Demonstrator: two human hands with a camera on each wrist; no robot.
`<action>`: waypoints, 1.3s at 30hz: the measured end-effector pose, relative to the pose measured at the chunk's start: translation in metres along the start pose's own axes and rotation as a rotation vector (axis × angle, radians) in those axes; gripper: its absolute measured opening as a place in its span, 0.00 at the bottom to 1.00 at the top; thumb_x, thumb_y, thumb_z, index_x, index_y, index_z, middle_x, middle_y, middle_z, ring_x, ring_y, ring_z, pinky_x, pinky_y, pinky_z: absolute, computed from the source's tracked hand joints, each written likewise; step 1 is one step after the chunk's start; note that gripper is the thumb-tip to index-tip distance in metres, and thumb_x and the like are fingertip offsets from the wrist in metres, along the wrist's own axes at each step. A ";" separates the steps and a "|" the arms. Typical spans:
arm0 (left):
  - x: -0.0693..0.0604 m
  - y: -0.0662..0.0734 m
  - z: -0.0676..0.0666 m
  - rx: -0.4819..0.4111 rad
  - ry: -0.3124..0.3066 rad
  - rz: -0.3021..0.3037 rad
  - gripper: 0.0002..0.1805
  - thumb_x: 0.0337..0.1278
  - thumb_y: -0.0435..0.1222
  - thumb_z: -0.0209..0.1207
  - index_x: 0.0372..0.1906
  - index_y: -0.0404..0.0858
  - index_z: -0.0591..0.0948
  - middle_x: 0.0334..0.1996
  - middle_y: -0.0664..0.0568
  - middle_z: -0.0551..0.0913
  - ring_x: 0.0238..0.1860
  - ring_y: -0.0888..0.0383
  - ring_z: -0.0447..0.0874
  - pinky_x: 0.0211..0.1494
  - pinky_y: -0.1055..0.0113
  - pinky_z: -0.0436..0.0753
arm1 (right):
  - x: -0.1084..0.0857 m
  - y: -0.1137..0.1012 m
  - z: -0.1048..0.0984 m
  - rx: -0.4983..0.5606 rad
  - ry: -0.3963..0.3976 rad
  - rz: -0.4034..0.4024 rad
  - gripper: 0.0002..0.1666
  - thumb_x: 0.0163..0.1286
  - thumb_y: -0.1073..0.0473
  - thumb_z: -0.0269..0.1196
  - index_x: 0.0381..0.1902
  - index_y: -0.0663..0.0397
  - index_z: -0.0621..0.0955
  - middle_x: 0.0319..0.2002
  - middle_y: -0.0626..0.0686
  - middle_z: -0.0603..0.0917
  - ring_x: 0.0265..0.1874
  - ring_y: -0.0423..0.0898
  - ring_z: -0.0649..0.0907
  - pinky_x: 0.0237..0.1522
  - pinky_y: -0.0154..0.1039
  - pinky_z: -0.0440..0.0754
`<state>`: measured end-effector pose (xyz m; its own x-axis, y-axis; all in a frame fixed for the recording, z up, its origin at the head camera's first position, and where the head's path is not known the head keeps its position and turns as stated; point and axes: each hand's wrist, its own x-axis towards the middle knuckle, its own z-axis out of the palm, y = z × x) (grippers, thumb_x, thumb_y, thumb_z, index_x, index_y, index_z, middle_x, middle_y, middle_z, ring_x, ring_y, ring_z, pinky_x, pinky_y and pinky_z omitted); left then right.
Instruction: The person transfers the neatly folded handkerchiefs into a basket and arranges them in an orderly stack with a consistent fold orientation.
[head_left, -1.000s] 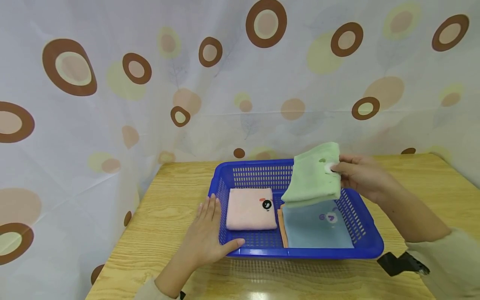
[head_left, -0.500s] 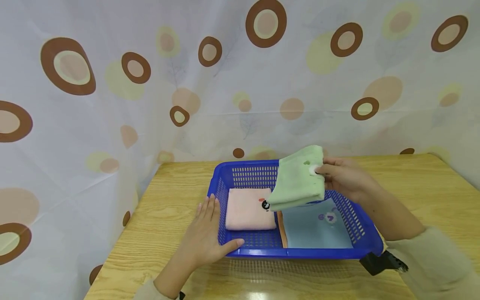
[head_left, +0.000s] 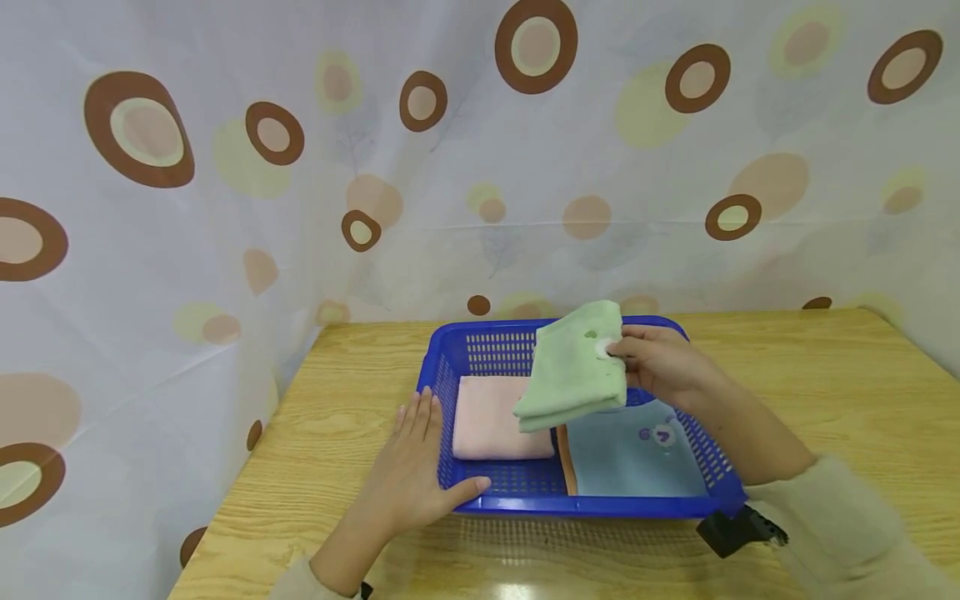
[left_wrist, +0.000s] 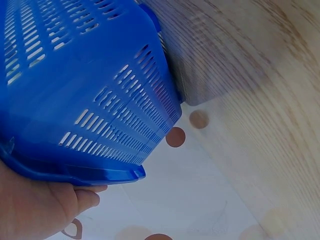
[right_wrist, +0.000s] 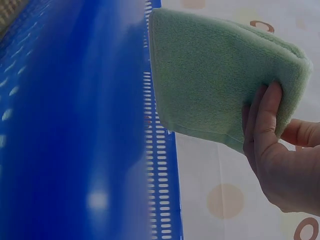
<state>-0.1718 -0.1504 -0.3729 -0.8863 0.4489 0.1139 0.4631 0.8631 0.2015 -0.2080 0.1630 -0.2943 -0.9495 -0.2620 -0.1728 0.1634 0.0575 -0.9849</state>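
My right hand (head_left: 671,367) pinches a folded green towel (head_left: 573,367) by its right edge, thumb on the front and fingers behind. The towel hangs tilted above a blue plastic basket (head_left: 637,506); in the right wrist view, the fingers (right_wrist: 267,112) lie flat along the towel's back (right_wrist: 210,75). Inside the basket, a folded pink towel (head_left: 491,417) lies at the left, its right part covered by the green one. A folded blue towel (head_left: 630,458) lies at the right, with an orange-brown edge (head_left: 566,462) beside it. My left hand (head_left: 408,475) rests with straight fingers on the basket's left rim.
The basket stands on a wood-grain table (head_left: 810,375). A pale curtain (head_left: 450,275) with brown and yellow round shapes hangs behind and to the left. The basket has slotted walls (left_wrist: 120,115).
My right hand has carried the green towel left and slightly down, from above the blue towel to partly over the pink one. The left hand and basket stay in place.
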 end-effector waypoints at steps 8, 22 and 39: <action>-0.001 0.000 0.001 0.009 0.001 0.003 0.61 0.45 0.71 0.47 0.69 0.24 0.50 0.71 0.32 0.46 0.74 0.41 0.38 0.76 0.50 0.47 | 0.001 0.002 0.010 0.008 -0.001 0.001 0.31 0.73 0.62 0.46 0.68 0.73 0.54 0.39 0.42 0.79 0.37 0.35 0.82 0.42 0.30 0.83; 0.000 0.002 -0.001 -0.003 -0.008 -0.004 0.70 0.34 0.79 0.44 0.70 0.25 0.48 0.71 0.32 0.43 0.74 0.42 0.38 0.76 0.52 0.46 | 0.006 0.004 0.032 0.074 0.017 0.031 0.30 0.72 0.64 0.46 0.67 0.72 0.56 0.36 0.43 0.79 0.33 0.35 0.81 0.38 0.29 0.82; 0.000 0.001 -0.001 -0.019 -0.014 -0.013 0.71 0.32 0.77 0.50 0.70 0.24 0.47 0.71 0.31 0.42 0.73 0.41 0.38 0.76 0.52 0.45 | 0.022 0.015 0.055 0.124 0.022 0.069 0.28 0.72 0.65 0.44 0.67 0.70 0.57 0.34 0.45 0.78 0.31 0.36 0.80 0.34 0.30 0.81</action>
<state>-0.1718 -0.1499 -0.3717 -0.8924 0.4406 0.0976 0.4511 0.8645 0.2217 -0.2119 0.1049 -0.3131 -0.9402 -0.2404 -0.2415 0.2594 -0.0452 -0.9647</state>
